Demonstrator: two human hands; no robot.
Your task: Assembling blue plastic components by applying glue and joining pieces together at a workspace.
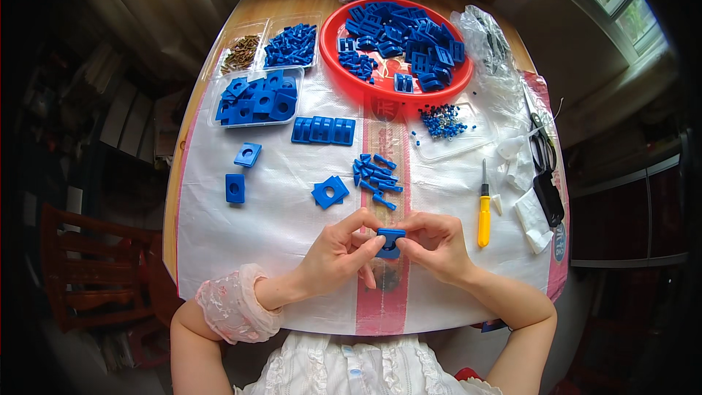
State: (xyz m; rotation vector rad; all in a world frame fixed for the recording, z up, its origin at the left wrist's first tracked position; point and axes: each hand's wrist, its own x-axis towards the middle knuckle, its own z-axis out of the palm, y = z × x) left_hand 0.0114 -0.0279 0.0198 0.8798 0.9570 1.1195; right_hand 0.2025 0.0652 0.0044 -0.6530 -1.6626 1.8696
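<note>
A small blue plastic piece (pixel 391 235) with a round opening is pinched between my two hands near the table's front edge. My left hand (pixel 345 247) grips its left side with thumb and forefinger. From the right, my right hand (pixel 436 243) closes on its other side. Just beyond my hands lies a loose pile of small blue plastic pegs (pixel 376 178). To their left, a few square blue plates with round holes (pixel 330 192) overlap on the sheet. Two blue pieces (pixel 235 189) lie further left, and a row of blue blocks (pixel 322 131) stands behind.
A red basin (pixel 333 73) of blue parts stands at the back. Clear containers at back left hold blue plates (pixel 256 102), blue pegs (pixel 291 45) and brass-coloured screws (pixel 242 53). At right are tiny parts (pixel 444 123), a yellow screwdriver (pixel 484 219), black scissors (pixel 541 148) and a tissue (pixel 533 220).
</note>
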